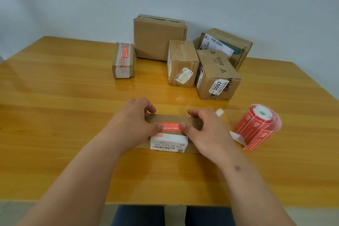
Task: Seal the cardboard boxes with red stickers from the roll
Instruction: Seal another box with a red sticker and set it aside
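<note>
A flat cardboard box (170, 118) lies in front of me on the wooden table, with a white shipping label (168, 143) on its near side. A red sticker (170, 127) runs across the box top. My left hand (135, 121) holds the box's left end, thumb pressing the sticker's left end and fingers curled over the far edge. My right hand (203, 126) grips the right end the same way, thumb on the sticker's right end. The roll of red stickers (258, 124) lies on its side to the right, a loose strip trailing toward me.
Several cardboard boxes stand at the back: a small box with red stickers (123, 59), a large plain box (158, 37), a mid-size box (182, 63), a printed box (217, 75) and a labelled box (227, 47). A white backing scrap (219, 112) lies behind my right hand.
</note>
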Motion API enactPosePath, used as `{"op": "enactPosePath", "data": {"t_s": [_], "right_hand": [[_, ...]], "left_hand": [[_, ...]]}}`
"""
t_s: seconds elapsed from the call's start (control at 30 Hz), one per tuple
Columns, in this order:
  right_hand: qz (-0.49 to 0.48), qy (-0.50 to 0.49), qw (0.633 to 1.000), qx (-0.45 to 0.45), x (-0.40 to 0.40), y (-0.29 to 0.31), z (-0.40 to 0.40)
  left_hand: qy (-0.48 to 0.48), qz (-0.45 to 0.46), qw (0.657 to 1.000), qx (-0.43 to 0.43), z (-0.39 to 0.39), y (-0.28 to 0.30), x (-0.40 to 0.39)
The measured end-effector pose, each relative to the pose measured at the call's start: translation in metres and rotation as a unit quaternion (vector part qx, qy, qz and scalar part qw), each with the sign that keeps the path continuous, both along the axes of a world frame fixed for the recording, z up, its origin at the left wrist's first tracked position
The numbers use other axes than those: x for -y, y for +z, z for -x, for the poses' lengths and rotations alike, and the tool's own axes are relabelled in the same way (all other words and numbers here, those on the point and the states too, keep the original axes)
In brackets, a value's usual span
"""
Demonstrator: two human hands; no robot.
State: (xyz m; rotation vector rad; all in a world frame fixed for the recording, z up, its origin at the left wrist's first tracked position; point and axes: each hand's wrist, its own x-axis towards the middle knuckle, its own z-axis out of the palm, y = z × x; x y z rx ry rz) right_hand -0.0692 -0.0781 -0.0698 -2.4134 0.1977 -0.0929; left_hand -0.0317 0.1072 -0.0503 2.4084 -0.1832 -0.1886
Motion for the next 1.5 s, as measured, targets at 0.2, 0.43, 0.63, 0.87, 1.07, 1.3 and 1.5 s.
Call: {"op": "enactPosePath", "data": {"t_s": [0.2,0.43,0.63,0.87,1.07,1.3,1.5], "right_hand": [[-0.032,0.007,0.999,0.000,-0.001,-0.001,0.001],[-0.057,0.008,0.998,-0.005,0.002,-0.001,0.001],[-0.046,0.024,0.999,-0.004,0.002,-0.003,-0.001],[-0.031,0.003,0.999,0.010,-0.001,-0.007,-0.005],[-0.058,-0.030,0.998,0.014,-0.003,-0.001,-0.007],[-0.054,-0.043,0.998,0.014,-0.004,0.003,-0.007],[-0.069,0.123,0.982,-0.122,0.004,0.022,0.008]], "left_hand": [[-0.001,0.054,0.999,0.000,0.002,-0.001,-0.005],[0.010,0.061,0.998,-0.004,0.002,-0.003,-0.006],[0.008,0.063,0.998,-0.012,0.001,-0.002,-0.004],[0.011,0.054,0.998,-0.012,-0.001,-0.001,0.000],[0.035,0.047,0.998,0.003,-0.003,-0.003,0.002],[-0.015,-0.031,0.999,0.001,0.002,0.006,0.000],[-0.098,-0.177,0.979,-0.008,0.003,0.015,-0.012]]}}
